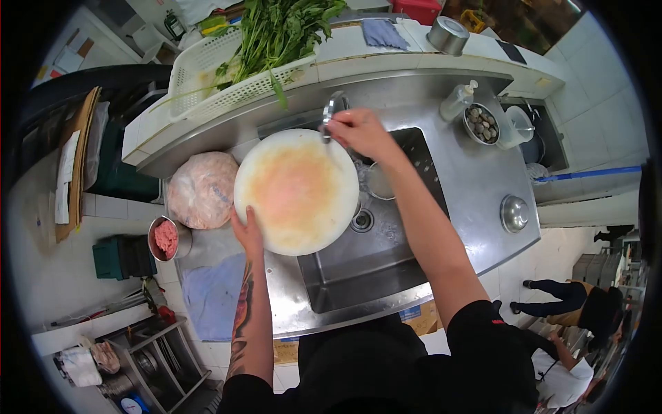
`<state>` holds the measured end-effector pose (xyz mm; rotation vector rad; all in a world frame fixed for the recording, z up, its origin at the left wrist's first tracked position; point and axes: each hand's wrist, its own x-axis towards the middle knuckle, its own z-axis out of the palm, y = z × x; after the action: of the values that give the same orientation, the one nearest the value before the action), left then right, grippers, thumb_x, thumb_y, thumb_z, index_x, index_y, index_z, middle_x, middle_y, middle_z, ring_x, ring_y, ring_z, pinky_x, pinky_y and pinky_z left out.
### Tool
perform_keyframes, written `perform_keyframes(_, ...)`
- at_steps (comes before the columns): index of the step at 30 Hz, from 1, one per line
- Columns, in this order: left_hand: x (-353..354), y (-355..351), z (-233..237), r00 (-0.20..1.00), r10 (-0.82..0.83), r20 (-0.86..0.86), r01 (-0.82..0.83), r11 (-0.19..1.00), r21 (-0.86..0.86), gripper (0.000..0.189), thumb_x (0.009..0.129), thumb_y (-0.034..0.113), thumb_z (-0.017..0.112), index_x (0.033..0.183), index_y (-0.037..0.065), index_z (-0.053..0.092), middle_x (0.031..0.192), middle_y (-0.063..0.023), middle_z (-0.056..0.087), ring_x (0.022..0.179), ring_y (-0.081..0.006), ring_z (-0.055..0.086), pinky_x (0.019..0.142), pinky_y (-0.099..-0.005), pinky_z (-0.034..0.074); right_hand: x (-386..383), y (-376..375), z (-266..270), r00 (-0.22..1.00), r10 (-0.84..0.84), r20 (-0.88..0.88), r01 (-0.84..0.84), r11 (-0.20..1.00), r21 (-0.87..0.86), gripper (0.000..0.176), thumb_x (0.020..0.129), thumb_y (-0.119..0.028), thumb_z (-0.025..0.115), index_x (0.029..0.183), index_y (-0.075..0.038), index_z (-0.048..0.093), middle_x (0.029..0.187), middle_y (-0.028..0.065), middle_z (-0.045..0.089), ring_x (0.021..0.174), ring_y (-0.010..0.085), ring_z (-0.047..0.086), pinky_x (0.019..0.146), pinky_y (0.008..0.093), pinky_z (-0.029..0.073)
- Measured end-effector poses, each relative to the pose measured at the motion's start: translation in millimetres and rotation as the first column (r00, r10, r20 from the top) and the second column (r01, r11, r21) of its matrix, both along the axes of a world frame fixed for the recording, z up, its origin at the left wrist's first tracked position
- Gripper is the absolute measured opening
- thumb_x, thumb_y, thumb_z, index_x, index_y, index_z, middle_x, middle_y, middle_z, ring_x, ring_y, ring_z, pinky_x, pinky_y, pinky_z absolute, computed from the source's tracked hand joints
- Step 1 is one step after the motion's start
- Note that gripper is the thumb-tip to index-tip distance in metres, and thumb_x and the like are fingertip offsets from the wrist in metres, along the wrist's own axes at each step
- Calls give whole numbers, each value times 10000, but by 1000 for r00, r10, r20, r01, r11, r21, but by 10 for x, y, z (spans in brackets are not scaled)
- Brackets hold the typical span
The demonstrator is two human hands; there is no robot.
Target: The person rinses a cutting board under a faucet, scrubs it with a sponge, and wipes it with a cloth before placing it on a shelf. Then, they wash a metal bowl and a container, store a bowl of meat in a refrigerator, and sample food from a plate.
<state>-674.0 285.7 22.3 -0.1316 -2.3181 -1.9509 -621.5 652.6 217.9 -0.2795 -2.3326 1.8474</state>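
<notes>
A round white cutting board (296, 193), stained orange-pink across its middle, is held tilted over the left part of the steel sink (365, 269). My left hand (248, 231) grips its lower left edge, with the thumb on its face and the other fingers partly hidden. Beyond the board's upper right edge, my right hand (357, 130) has its fingers closed around the metal faucet (328, 117). A round light-coloured container (380, 182) sits in the sink, partly covered by my right forearm. The sink drain (362, 221) shows beside the board.
Left of the sink are a plastic bag of meat (203, 190), a metal container (183, 241) of minced meat and a blue cloth (210, 293). A white basket (186, 83) holds leafy greens (276, 41). Rightward stand a pump bottle (455, 103) and a bowl of shellfish (481, 125).
</notes>
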Motion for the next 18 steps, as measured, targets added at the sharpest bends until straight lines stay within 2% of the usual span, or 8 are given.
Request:
perform_keyframes(6, 67, 78, 79, 997, 51, -62, -54, 997, -47, 387, 1007, 191, 594, 1303, -51, 531, 1228, -134, 603, 1099, -179, 558, 964, -316, 450, -247, -404, -313, 987, -105, -123, 77, 974, -215, 290, 991, -206, 609, 840, 25, 697, 647, 11, 635, 576, 88, 576, 572, 258, 477)
perform_keyframes(8, 78, 52, 102, 999, 43, -32, -45, 997, -65, 442, 997, 183, 605, 1352, -57, 494, 1286, -171, 586, 1149, -220, 557, 989, -326, 441, -15, -542, -811, 968, -185, -169, 148, 967, -208, 230, 964, -196, 625, 1049, 4, 700, 912, 120, 713, 831, 192, 684, 760, 313, 543)
perform_keyframes(10, 89, 52, 145, 1000, 24, -6, -24, 997, -73, 503, 987, 175, 617, 1401, -62, 458, 1344, -208, 568, 1199, -262, 555, 1014, -335, 431, 565, -815, -1176, 968, -53, -247, 187, 806, 562, 455, 925, -245, 657, 1314, -18, 586, 1327, 232, 577, 1255, 331, 560, 1047, 428, 449)
perform_keyframes(11, 123, 49, 195, 994, 43, -98, -62, 977, -205, 501, 992, 172, 591, 1414, -58, 451, 1382, -241, 536, 1238, -301, 541, 1040, -355, 416, 771, -974, -1186, 993, 6, -122, 80, 724, 685, 568, 904, -284, 672, 1377, -11, 518, 1437, 246, 450, 1358, 362, 425, 1114, 471, 355)
perform_keyframes(13, 172, 92, 244, 983, 1, -184, -59, 948, -311, 501, 996, 169, 565, 1428, -54, 443, 1421, -275, 503, 1277, -340, 526, 1066, -375, 400, 919, -1023, -1232, 999, 28, -28, 4, 642, 767, 711, 892, -371, 663, 1447, 11, 435, 1562, 255, 301, 1481, 390, 241, 1193, 534, 210)
perform_keyframes(15, 103, 64, 264, 893, -192, -407, -134, 749, -649, 526, 1003, 214, 506, 1459, -34, 422, 1512, -270, 409, 1396, -398, 410, 1133, -473, 321, 705, -1048, -1266, 999, -18, -41, 44, 621, 783, 749, 917, -447, 603, 1464, 24, 404, 1582, 255, 267, 1510, 383, 166, 1206, 560, 147)
perform_keyframes(16, 130, 136, 326, 886, -223, -406, -104, 758, -643, 526, 1003, 214, 506, 1459, -34, 422, 1512, -270, 409, 1396, -398, 410, 1133, -473, 321, 505, -1082, -1249, 999, -47, -13, 38, 587, 809, 757, 933, -474, 568, 1475, 22, 386, 1587, 258, 254, 1519, 380, 138, 1206, 567, 135)
perform_keyframes(18, 137, 216, 464, 886, -401, -231, -29, 449, -893, 574, 1006, 298, 447, 1493, -2, 388, 1577, -209, 341, 1474, -402, 273, 1157, -571, 237, 163, -1200, -1181, 994, -93, 53, 14, 609, 793, 739, 937, -471, 548, 1481, 3, 388, 1597, 237, 254, 1526, 358, 130, 1211, 565, 95)
